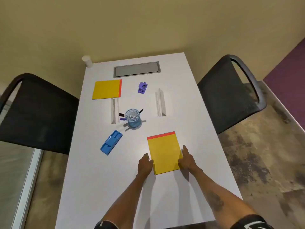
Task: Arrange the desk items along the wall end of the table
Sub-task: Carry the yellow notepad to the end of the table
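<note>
Both hands — left hand (145, 164), right hand (187, 158) — are bracketing the near notepad (164, 152) mid-worktop (189, 113), grip loose, touching its edges; light, thin, likely floppy — best pinched by both sides.

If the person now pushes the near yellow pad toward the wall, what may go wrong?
1. The pen cup stands just ahead of the near yellow pad; a straight push may tip it and spill the pens.
2. Both hands, left hand and right hand, only touch the pad's edges, so it may twist.
</note>
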`<state>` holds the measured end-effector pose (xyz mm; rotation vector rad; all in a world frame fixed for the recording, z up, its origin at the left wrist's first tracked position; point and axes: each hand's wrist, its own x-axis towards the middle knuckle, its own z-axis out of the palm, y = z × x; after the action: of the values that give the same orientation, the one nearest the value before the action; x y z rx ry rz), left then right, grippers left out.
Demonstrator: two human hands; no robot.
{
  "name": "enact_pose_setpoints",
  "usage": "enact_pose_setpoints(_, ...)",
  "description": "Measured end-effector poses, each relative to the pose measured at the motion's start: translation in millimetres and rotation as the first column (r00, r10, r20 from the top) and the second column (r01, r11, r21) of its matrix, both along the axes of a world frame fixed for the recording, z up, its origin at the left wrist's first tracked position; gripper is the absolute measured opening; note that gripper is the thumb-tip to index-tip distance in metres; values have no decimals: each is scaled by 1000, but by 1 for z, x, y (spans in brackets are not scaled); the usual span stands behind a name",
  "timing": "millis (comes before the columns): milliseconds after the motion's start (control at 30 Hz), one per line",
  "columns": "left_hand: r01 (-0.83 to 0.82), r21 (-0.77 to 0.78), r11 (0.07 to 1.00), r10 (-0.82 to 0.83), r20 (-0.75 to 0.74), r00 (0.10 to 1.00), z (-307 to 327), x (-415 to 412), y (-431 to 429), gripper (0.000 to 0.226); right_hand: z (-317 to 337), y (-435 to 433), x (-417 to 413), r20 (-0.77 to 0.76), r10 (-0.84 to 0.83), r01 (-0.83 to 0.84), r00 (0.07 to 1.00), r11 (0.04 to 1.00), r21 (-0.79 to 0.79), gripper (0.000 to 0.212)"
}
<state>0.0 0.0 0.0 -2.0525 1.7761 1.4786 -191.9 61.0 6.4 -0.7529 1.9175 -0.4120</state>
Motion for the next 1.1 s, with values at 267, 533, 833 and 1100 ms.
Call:
enact_pose_setpoints(267, 22, -26, 999, -22, -34, 999, -9, -4, 3, 13, -4, -6, 14, -18, -169, 169, 985, 986, -1, 79)
enact_pose_setpoints(533, -80, 5, 997, 80, -39, 996, -15, -6, 4, 18, -13, -12, 13, 53, -272, 271, 961, 962, 25, 73)
enact_pose_setpoints(833, -61, -2, 998, 61, -8, 998, -17, -1, 3, 11, -16, -6, 3, 178, -350, 347, 920, 937, 47, 37)
enact_pose_setpoints(1100, -44, 40, 998, 45, -26, 999, -12, -16, 12, 35, 6, -2, -16, 310, -298, 326, 903, 945, -38, 35)
